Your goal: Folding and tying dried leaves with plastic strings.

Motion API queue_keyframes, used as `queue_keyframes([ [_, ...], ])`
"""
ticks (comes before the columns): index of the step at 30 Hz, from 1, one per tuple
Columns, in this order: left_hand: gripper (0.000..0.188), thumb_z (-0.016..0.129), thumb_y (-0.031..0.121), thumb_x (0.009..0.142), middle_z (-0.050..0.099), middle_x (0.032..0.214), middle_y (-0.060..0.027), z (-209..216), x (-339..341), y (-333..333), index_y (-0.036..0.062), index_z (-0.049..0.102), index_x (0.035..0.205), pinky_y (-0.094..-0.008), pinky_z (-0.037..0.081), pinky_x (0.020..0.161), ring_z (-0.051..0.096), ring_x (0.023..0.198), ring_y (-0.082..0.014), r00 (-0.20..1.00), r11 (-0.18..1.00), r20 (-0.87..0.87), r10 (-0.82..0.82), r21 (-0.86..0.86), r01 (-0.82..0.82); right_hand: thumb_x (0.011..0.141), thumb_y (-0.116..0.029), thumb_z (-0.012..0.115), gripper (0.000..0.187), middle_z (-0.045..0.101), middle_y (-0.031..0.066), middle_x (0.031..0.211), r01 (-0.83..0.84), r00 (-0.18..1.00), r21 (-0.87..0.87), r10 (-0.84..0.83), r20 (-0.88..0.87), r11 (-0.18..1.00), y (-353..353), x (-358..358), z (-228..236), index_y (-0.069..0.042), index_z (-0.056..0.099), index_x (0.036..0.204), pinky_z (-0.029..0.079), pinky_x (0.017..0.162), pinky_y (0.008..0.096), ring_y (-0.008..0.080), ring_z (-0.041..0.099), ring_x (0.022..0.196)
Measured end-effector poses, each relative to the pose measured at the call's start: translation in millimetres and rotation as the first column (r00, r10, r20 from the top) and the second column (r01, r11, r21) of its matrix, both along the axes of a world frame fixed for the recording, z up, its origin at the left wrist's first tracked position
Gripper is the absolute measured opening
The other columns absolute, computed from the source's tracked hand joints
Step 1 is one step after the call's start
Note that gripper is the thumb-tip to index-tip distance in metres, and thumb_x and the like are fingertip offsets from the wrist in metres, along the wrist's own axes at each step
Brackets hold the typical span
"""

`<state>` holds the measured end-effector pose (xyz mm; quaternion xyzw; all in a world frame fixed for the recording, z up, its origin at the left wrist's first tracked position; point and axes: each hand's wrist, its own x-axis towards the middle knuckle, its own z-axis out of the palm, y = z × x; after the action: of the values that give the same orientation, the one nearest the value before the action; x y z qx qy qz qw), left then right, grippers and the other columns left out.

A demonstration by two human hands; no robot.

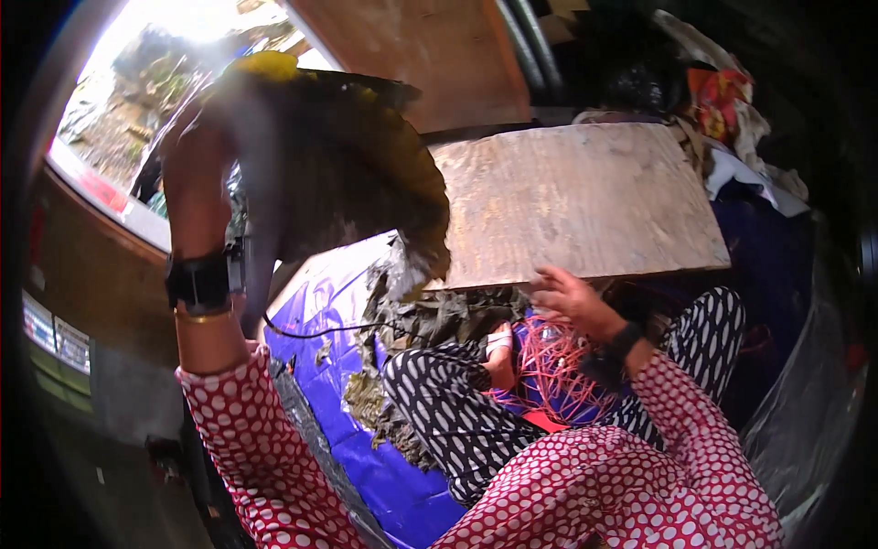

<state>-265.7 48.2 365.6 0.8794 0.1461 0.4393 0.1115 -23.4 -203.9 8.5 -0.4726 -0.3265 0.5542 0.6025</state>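
Nearest, the person's red dotted garment (567,485) covers the torso and arms, above folded legs in black-and-white patterned trousers (434,393). Between the legs lies a loose tangle of pink strands (560,366). A shiny blue sheet (402,499) spreads to the left, strewn with dark leafy scraps (425,320).

Beyond the strands, the right hand (578,302) hovers with its fingers loosely parted and nothing visible in them; I cannot tell whether the fingertips touch the near edge of the pale wooden board (572,206). To the left, the left hand (197,156) is raised and has hold of a wide, dark leafy sheet (338,174) with yellow edges, hanging over the board's left end. Its fingers are blurred and shadowed, so their exact curl cannot be told.

Farther off are crumpled cloths (722,101) to the right, a brown panel (439,46) and, at far left, a bright opening (128,110).
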Motion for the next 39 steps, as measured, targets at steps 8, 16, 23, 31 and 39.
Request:
queue_keyframes([
  [8, 0.052, 0.04, -0.012, 0.077, 0.059, 0.114, -0.0179, -46.9, 87.2, -83.3, 0.0036, 0.052, 0.126, -0.0325, 0.047, 0.083, 0.06, 0.1, -0.0291, 0.988, 0.869, -0.157, 0.007, 0.49, 0.072, 0.084, -0.011, 0.065, 0.035, 0.061, 0.0032, 0.108, -0.049, 0.964, 0.226, -0.013, 0.266, 0.973, -12.4, 13.2, -67.1, -0.005, 0.057, 0.118, 0.049, 0.079, 0.0312, 0.0134, 0.058, 0.091],
  [16, 0.018, 0.058, 0.018, 0.086, 0.062, 0.078, -0.0005, -124.1, 120.3, -110.6, 0.0022, 0.064, 0.093, -0.0206, 0.045, 0.056, 0.057, 0.068, -0.0081, 0.971, 0.617, 0.12, -0.206, -0.754, 0.225, 0.092, -0.027, 0.053, 0.034, 0.063, 0.0087, 0.109, 0.574, 0.8, -0.023, -0.566, -0.198, 0.819, -157.9, 76.0, -3.4, -0.001, 0.059, 0.114, 0.049, 0.083, 0.0318, 0.0167, 0.061, 0.095],
  [23, 0.015, 0.061, 0.014, 0.085, 0.064, 0.078, -0.0004, -223.1, 124.2, -106.7, 0.0054, 0.065, 0.096, -0.0205, 0.047, 0.053, 0.057, 0.061, -0.007, 0.97, 0.33, 0.197, -0.141, -0.914, 0.234, 0.093, -0.041, 0.046, 0.047, 0.062, 0.011, 0.113, 0.689, 0.709, 0.302, -0.698, -0.098, 0.658, -216.8, 125.8, 98.5, -0.002, 0.057, 0.117, 0.048, 0.089, 0.0335, 0.0199, 0.06, 0.102],
  [31, 0.017, 0.061, 0.009, 0.084, 0.065, 0.086, 0.0018, -296.5, 117.1, -131.9, 0.0061, 0.065, 0.1, -0.0197, 0.047, 0.059, 0.058, 0.072, -0.0058, 0.961, 0.187, 0.111, -0.252, -0.969, 0.161, 0.097, -0.033, 0.043, 0.04, 0.065, 0.0102, 0.103, 0.711, 0.601, 0.48, -0.799, -0.036, 0.514, -238.0, 166.8, 140.5, 0.0, 0.056, 0.116, 0.051, 0.082, 0.0317, 0.0161, 0.063, 0.091],
  [39, 0.018, 0.059, -0.004, 0.08, 0.065, 0.083, -0.0035, -369.0, 106.9, -155.7, -0.0043, 0.063, 0.098, -0.0221, 0.048, 0.066, 0.058, 0.074, -0.0087, 0.942, 0.283, 0.005, -0.335, -0.953, 0.105, 0.097, -0.035, 0.042, 0.045, 0.061, 0.0132, 0.111, 0.532, 0.814, 0.477, -0.578, -0.06, 0.699, -194.5, 136.6, 154.3, 0.002, 0.051, 0.122, 0.051, 0.085, 0.0346, 0.0205, 0.06, 0.099],
])
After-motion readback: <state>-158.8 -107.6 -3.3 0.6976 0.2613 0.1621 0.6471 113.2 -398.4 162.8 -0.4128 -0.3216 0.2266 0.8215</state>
